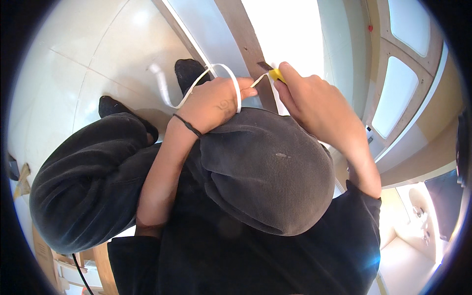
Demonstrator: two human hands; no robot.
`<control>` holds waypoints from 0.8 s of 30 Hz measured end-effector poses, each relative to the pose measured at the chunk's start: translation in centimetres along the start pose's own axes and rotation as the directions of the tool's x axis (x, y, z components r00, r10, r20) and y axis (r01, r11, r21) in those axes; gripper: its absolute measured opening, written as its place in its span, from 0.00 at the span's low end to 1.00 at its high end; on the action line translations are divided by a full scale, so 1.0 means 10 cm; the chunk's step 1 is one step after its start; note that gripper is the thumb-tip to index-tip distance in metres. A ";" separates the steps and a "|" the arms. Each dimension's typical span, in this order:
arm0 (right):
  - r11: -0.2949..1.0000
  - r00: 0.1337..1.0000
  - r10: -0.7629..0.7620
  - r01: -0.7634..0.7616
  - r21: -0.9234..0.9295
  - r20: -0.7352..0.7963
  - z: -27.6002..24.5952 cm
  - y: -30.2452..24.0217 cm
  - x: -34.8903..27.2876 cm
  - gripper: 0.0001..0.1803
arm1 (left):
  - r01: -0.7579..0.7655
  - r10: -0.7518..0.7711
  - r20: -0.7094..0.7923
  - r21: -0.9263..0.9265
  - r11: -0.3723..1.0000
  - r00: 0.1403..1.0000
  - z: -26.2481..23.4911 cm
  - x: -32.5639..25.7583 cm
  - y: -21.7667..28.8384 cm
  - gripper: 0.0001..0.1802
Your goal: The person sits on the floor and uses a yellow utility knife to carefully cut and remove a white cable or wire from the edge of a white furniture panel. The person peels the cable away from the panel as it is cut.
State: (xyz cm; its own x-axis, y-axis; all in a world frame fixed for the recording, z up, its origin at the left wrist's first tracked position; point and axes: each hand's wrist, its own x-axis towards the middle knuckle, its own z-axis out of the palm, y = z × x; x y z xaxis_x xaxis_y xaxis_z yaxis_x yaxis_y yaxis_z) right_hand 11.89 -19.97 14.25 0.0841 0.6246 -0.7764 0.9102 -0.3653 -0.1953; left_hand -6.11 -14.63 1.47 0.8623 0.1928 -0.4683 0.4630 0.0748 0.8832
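Observation:
My left hand (211, 101), with a dark band at its wrist, is closed and pinches a narrow white strip (237, 91) near my raised knee. The strip loops over the back of that hand, and its loose end curls away over the floor, slightly blurred. A short twisted length of it runs from my left fingertips toward my right hand. In my right hand (317, 103) is a utility knife with a yellow handle (277, 75) and a dark blade (265, 66) that points up and left. The strip meets the knife near its yellow part; whether it touches the blade I cannot tell.
A wooden frame edge (248, 44) runs just beyond my hands beside a bright white surface. Wooden panels with pale rounded insets (396, 98) stand at the right. My knees (268, 167) are bent below my hands, with pale floor tiles (64, 69) at the left.

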 end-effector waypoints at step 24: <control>0.685 0.636 0.634 -0.197 0.701 -0.441 0.94 0.00 -0.30 0.27 | -0.180 0.041 -0.394 -0.324 0.929 0.918 0.14 0.39 -0.04 0.34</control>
State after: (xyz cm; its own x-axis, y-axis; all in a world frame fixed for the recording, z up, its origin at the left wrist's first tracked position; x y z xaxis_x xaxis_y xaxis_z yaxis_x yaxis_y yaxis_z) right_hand 7.85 -28.31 10.95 0.8090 0.4700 -0.3531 0.3228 -0.8572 -0.4012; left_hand -2.63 -15.32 -0.69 0.7296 0.5659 -0.3840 0.2080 0.3512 0.9129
